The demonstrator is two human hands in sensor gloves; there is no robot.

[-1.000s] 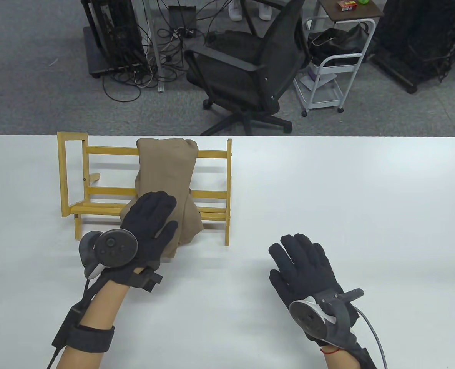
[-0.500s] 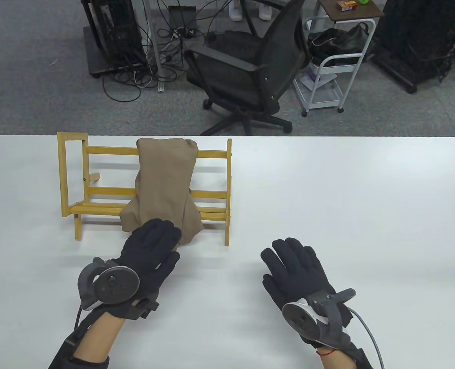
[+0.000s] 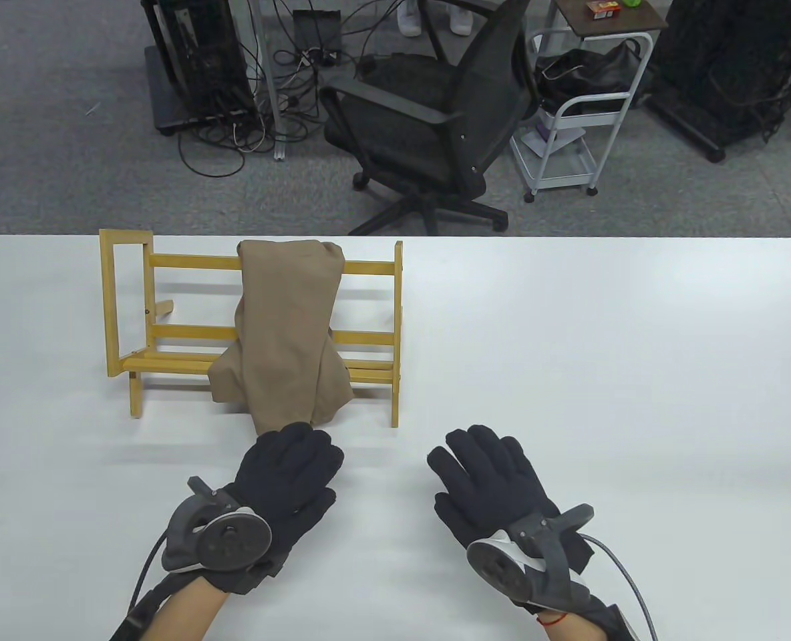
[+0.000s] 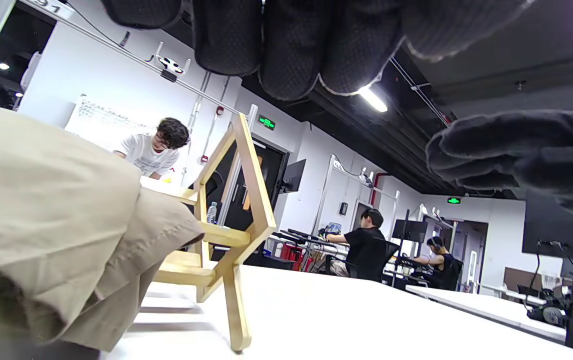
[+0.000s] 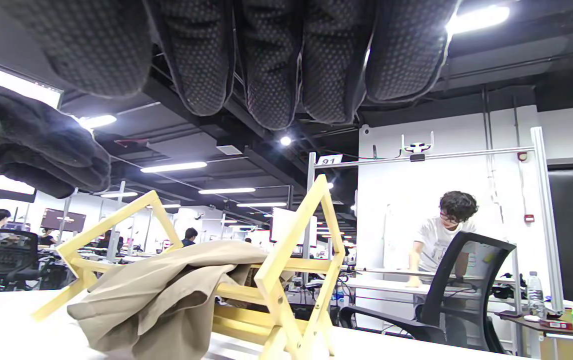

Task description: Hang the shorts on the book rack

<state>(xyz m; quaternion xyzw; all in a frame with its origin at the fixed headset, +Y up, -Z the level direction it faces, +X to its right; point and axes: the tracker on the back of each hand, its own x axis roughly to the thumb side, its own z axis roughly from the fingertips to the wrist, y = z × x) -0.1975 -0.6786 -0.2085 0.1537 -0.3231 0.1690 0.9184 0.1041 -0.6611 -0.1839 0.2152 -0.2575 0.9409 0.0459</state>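
The tan shorts [image 3: 288,334] hang draped over the wooden rack [image 3: 118,300] on the white table [image 3: 602,347], with the left hand [image 3: 288,477] just below their hem and the right hand [image 3: 489,477] beside it, both flat, fingers spread, holding nothing.

The left hand [image 3: 288,477] is held palm down, fingers extended together; the right hand [image 3: 492,484] is held likewise, just beside it; nothing is gripped.

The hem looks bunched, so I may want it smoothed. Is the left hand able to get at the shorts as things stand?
Probably yes: the left hand lies just short of the shorts' lower edge, with only bare table between them.
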